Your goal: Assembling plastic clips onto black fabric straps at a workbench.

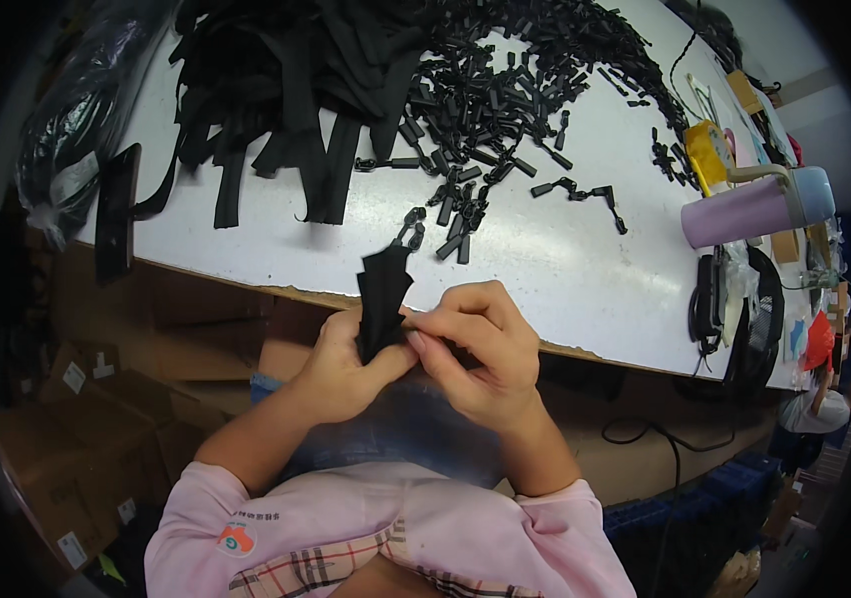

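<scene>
My left hand [341,374] is closed round a small bundle of black zipper tapes [382,294], held upright just off the table's front edge with the cut ends fanned out. My right hand [485,354] meets it from the right. Its thumb and forefinger pinch at the bundle's lower right edge, and what lies between these fingertips is mostly hidden. Right beyond the tape ends, a couple of dark zipper sliders [412,228] lie on the table. A large heap of black zipper sliders with pull tabs [495,110] spreads over the tabletop behind.
More black tapes [291,90] are piled at the far left of the white table [276,254], beside a clear plastic bag [71,130]. To the right lie a lilac bottle [739,211], a yellow tape roll [707,151] and black pouches [709,299]. Cardboard boxes [96,439] stand below left.
</scene>
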`<move>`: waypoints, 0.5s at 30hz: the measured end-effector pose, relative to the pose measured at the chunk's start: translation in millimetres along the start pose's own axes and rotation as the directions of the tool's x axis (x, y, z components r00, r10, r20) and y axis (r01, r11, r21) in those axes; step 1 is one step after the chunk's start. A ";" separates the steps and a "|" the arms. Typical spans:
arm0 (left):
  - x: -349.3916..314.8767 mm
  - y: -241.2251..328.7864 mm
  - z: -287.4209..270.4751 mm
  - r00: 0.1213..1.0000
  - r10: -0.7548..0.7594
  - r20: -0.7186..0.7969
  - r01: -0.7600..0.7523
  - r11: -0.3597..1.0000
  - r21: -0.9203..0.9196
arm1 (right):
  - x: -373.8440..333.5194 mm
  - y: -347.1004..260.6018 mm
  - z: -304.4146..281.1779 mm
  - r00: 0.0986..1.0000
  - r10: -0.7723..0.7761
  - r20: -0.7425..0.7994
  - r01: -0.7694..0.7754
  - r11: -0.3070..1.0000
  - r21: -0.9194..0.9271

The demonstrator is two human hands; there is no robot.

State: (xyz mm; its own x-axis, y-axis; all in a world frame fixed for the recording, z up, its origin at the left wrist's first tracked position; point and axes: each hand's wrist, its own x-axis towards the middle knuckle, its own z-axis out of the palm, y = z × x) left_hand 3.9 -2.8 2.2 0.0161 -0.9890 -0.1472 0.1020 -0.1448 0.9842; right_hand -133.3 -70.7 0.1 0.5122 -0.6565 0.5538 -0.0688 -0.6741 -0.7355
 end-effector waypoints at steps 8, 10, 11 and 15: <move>1.1 -8.3 3.0 0.995 -0.096 -0.015 0.084 0.927 -0.365 | -15.0 -5.7 1.0 0.914 0.406 -0.005 -0.377 0.854 0.359; 1.0 -14.5 3.5 0.994 0.102 -0.048 -0.109 0.977 -0.182 | -15.1 -5.6 1.6 0.921 0.390 0.006 -0.368 0.865 0.340; 0.7 -13.9 2.2 0.995 0.085 -0.051 -0.094 0.977 -0.189 | -13.4 -6.6 -0.2 0.932 0.363 0.011 -0.351 0.891 0.287; 1.8 -5.4 3.0 0.998 0.009 -0.059 -0.024 0.968 -0.249 | -12.1 -8.2 0.6 0.948 0.318 0.025 -0.314 0.917 0.246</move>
State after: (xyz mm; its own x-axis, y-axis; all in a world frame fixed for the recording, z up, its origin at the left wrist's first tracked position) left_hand 0.4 -3.9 -3.1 0.0760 -0.9867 -0.1435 0.3465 -0.1088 0.9317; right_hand -138.5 -57.0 -0.8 0.4849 -0.8280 0.2816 -0.0135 -0.3290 -0.9442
